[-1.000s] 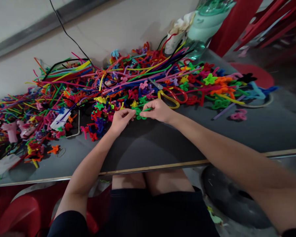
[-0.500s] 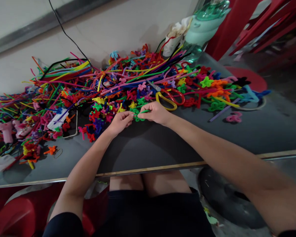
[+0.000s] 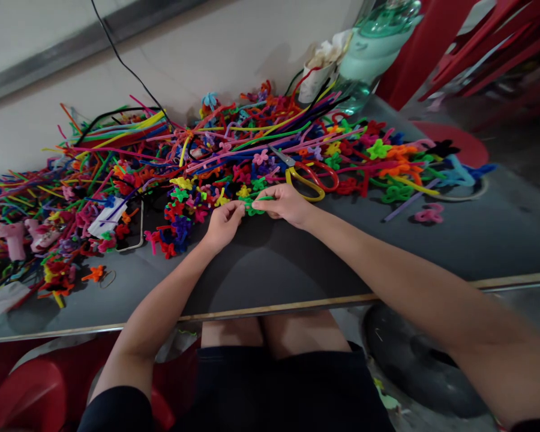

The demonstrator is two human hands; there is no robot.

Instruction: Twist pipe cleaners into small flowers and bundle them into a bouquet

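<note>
Between my two hands is a green pipe cleaner [image 3: 251, 207] bent into small loops, held just above the dark table. My left hand [image 3: 226, 223] is closed, its thumb and forefinger pinching the left side of the green loops. On the other side my right hand [image 3: 284, 206] pinches the same piece, with a short green length showing along its fingers. The fingertips partly cover the piece. Right behind my right hand lie scissors [image 3: 312, 180] with one yellow and one red handle. Small looped pipe-cleaner flowers [image 3: 180, 210] crowd the table beside my left hand.
A large heap of loose coloured pipe cleaners [image 3: 148, 135] runs along the wall. At the back right stand a green water bottle [image 3: 362, 60] and a paper cup [image 3: 312, 83]. A phone-like frame [image 3: 140, 231] lies left; the table's front edge [image 3: 270, 309] is near my lap.
The green loops have tilted a little between my fingers, and my left fingertips have shifted slightly. The rest of the table looks the same.
</note>
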